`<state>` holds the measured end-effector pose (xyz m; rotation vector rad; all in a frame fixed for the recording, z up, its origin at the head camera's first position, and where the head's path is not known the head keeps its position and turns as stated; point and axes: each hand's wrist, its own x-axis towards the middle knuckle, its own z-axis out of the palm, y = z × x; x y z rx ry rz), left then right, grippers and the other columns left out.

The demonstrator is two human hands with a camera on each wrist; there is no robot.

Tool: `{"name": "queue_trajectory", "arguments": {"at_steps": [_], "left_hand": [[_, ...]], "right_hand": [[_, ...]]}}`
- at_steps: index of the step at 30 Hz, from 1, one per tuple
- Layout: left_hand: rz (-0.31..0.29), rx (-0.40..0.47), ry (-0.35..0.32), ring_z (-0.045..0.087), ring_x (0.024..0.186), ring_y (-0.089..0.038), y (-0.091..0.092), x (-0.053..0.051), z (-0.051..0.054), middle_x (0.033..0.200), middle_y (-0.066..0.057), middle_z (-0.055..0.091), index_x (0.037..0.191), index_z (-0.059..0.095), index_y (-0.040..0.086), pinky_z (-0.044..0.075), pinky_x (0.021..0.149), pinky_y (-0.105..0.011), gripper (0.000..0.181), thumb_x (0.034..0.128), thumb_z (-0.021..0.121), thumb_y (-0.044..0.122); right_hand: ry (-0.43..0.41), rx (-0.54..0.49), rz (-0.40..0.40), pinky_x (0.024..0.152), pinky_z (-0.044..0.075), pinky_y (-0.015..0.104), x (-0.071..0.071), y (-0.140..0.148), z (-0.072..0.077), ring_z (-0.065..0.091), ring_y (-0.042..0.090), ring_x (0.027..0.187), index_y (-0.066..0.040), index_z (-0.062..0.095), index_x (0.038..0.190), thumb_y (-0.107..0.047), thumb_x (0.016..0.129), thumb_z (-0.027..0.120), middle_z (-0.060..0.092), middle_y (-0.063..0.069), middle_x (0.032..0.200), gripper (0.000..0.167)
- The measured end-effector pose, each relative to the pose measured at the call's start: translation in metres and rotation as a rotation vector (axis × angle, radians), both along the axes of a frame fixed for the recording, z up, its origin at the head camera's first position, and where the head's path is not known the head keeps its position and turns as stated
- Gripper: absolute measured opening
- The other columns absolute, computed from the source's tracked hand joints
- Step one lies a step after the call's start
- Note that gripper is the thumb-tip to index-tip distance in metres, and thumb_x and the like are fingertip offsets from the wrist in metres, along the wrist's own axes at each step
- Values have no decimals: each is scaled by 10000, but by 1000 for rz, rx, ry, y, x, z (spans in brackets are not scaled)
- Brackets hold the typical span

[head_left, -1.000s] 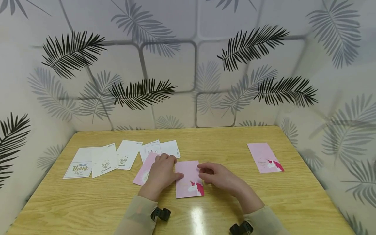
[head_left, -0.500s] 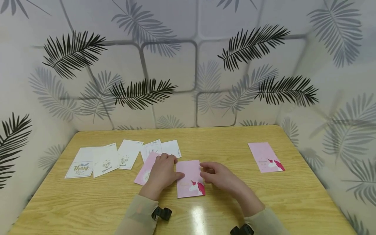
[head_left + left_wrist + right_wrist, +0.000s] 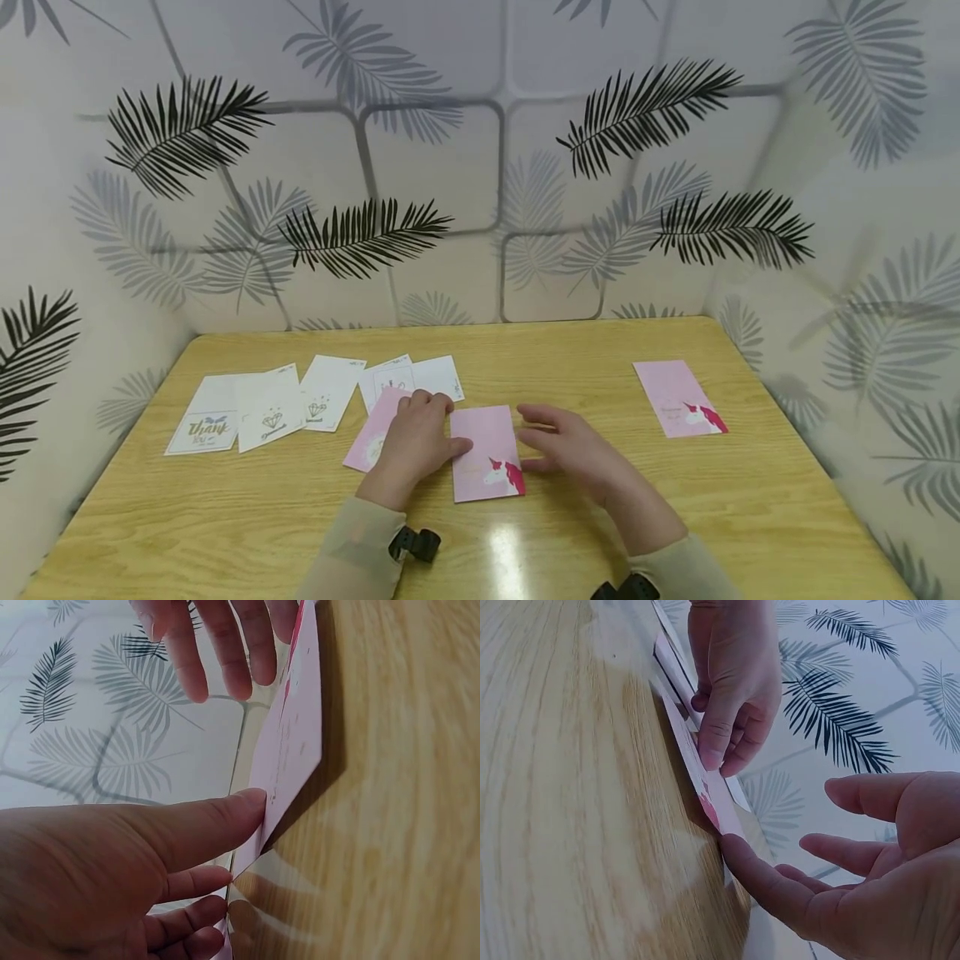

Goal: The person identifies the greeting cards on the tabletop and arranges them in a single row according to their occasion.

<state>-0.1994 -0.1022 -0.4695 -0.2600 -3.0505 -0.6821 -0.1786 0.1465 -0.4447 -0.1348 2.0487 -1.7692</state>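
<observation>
"So, where is the pink unicorn card (image 3: pixel 483 433) in the head view?"

"Midway along the near part of the table (image 3: pixel 225 533), between the two hands. The left hand (image 3: pixel 417 442) has its thumb on the card's left edge, and the right hand (image 3: pixel 566 450) is just beside the right edge, its fingers apart and gently bent, gripping nothing."

"And around them?"

"A second pink card (image 3: pixel 378 421) is partly covered by the left hand, its round design half hidden. Beyond and to the left lie overlapping white cards (image 3: pixel 322 392), one printed 'Thank You', two with a gold diamond. A matching unicorn card (image 3: pixel 678 400) lies well apart near the table's right end."

"What does the left wrist view add?"

"The left hand pinches the card near a corner: thumb on the printed face, index finger at the edge. The card slants over the table and casts a shadow there. The right hand's fingers hang spread near its far end."

"And the right wrist view?"

"The right hand is loosely open, one fingertip right at the card's corner; whether it touches is hard to tell. Opposite, the left hand's thumb presses the card's face."
</observation>
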Motion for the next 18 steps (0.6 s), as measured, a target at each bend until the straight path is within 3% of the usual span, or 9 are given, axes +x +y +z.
{"name": "queue_trajectory", "arguments": {"at_steps": [9, 14, 18], "left_hand": [[12, 3, -13, 535, 1132, -375, 0, -2, -2, 1313, -210, 633, 1251, 709, 32, 526, 974, -507, 556, 883, 956, 370], [14, 9, -24, 532, 1125, -368, -1, -3, -2, 1323, -206, 630, 1259, 707, 39, 521, 973, -508, 560, 891, 948, 385], [14, 13, -34, 528, 1136, -369, -1, -3, -2, 1344, -209, 623, 1270, 704, 43, 517, 982, -509, 557, 904, 937, 393]], "right_hand": [[-19, -57, -59, 1063, 570, 472, -5, -1, -9, 486, 407, 1494, 58, 495, 1606, -77, 1111, 637, 446, 268, 1670, 532], [24, 17, -90, 1118, 521, 500, -7, -5, -14, 599, 331, 1363, 5, 590, 1558, -115, 1054, 730, 567, 204, 1588, 536], [54, 60, -100, 1082, 543, 468, -8, -10, -21, 649, 303, 1275, -4, 617, 1538, -81, 1005, 781, 651, 172, 1490, 563]]}}
